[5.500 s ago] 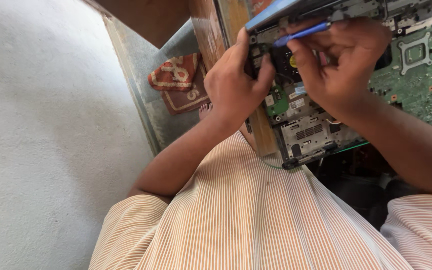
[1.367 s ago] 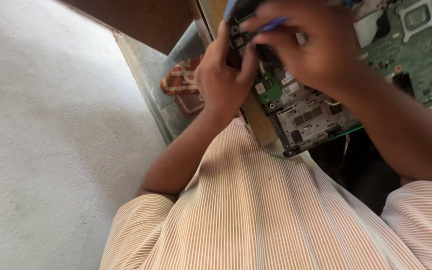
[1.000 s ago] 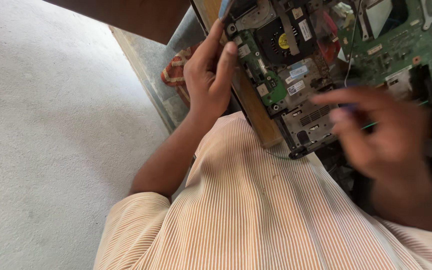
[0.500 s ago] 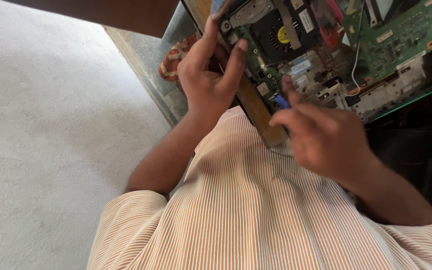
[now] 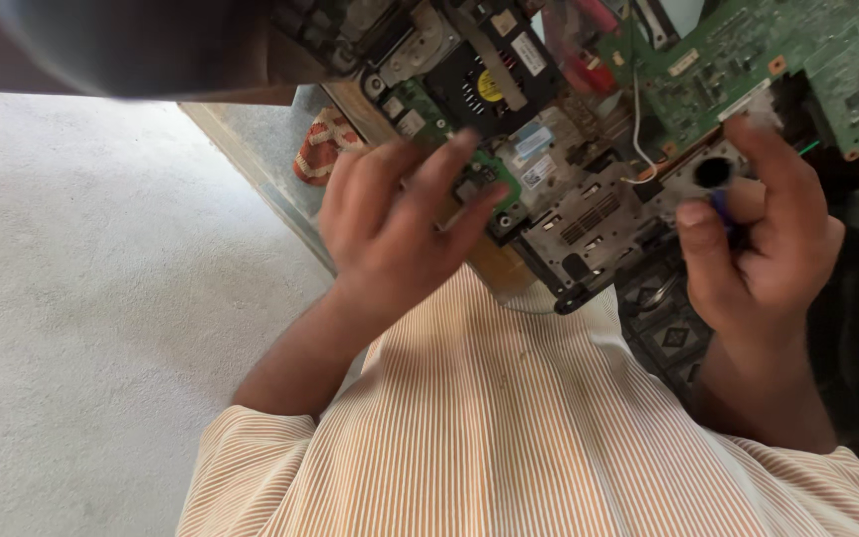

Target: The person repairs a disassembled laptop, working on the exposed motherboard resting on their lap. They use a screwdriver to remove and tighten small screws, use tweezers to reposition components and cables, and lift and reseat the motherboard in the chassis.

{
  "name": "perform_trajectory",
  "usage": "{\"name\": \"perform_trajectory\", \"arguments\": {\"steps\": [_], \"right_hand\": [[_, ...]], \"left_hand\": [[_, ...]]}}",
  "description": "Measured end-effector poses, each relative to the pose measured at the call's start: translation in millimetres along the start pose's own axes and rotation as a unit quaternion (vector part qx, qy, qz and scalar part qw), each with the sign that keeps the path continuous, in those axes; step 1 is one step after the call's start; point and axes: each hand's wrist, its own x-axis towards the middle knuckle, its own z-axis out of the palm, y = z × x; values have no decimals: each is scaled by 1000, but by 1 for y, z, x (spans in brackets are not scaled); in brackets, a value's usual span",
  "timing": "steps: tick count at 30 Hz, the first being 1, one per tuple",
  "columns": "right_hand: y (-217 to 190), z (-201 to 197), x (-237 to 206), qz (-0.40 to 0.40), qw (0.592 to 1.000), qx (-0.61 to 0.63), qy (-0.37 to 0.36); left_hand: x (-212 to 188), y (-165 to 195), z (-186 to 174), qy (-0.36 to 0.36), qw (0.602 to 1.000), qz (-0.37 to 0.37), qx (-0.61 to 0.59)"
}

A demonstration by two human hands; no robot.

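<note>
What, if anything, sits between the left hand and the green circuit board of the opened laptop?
Nothing visible. The left hand has its fingertips already over the green circuit board; whether they touch is unclear.

Left hand (image 5: 390,224) raised with fingers spread loosely; right hand (image 5: 758,234) lifted, fingers curled, forefinger pointing up

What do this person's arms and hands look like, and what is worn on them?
Both the left hand and the right hand are bare, without gloves, rings or a watch. The forearms are uncovered; short sleeves of an orange-and-white pinstriped shirt end near the elbows.
</note>
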Motion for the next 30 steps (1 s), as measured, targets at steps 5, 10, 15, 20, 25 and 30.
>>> {"name": "perform_trajectory", "arguments": {"steps": [5,10,15,20,25,30], "right_hand": [[67,-38,-3,-77,994,46,58],[153,-91,24,-113,940,244,210],[251,-174,76,-98,938,188,273],[305,-231,121,-102,981,-51,157],[308,-218,155,-102,955,-271,59],[316,-209,179,-121,952,-264,100]], "left_hand": [[27,37,25,-99,986,13,130],[25,62,63,-84,988,7,127],[13,84,103,-62,966,-79,237],[15,96,134,-60,944,-143,291],[24,126,151,-93,920,-170,340],[41,149,170,-102,911,-185,354]]}}
